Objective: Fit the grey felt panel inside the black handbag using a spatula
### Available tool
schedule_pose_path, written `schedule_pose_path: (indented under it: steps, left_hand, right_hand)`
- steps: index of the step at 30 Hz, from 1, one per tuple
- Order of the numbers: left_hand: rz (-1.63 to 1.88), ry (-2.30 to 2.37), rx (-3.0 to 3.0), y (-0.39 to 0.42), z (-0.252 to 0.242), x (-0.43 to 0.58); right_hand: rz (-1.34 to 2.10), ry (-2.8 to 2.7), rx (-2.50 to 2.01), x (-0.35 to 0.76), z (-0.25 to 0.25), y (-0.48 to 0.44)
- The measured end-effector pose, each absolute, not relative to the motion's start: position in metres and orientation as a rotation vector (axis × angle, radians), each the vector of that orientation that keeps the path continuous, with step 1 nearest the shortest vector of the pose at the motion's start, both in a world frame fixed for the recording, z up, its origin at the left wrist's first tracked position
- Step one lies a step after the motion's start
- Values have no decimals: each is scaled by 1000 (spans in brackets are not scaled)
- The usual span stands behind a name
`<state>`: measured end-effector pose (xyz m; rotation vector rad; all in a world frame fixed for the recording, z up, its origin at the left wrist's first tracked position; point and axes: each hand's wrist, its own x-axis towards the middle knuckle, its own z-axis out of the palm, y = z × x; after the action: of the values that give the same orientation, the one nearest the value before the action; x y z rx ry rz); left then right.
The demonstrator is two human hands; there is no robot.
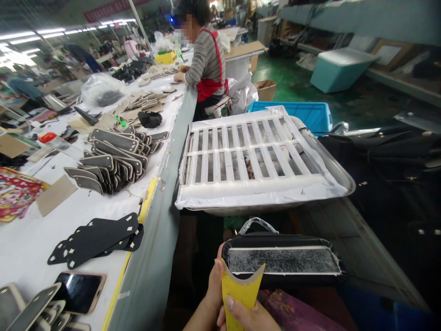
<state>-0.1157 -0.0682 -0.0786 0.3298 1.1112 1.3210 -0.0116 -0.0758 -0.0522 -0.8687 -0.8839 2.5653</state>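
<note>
Foremost, at six: right hand (257, 318) clasping yellow card (241, 286); left hand (214, 285) curled at black case (285, 240), hold unclear. Table edge (149, 202), ten o'clock, dark gap (198, 257) beside; metal tray (349, 185) under slatted rack (241, 148), twelve.

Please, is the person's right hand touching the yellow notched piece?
Touching. The head view shows the right hand with its thumb laid over the front face of the yellow notched piece, no gap visible.
</note>
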Motion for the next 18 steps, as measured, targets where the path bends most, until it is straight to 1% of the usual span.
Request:
schedule_pose_path:
  steps: [4,9,12,18]
  left_hand:
    - [1309,1058,456,-70,-74,-123]
    - [1285,1087,495,-73,-69,-133]
    - [1289,1100,486,-76,-71,-136]
    - [1252,983,469,-74,-67,-137]
  right_hand:
    - [2528,-922,-923,-14,-60,-78]
    - [2562,-1010,-847,-21,-64,-81]
    - [2565,-969,-818,-24,-64,-86]
    - [2606,-892,-859,-22,-61,-89]
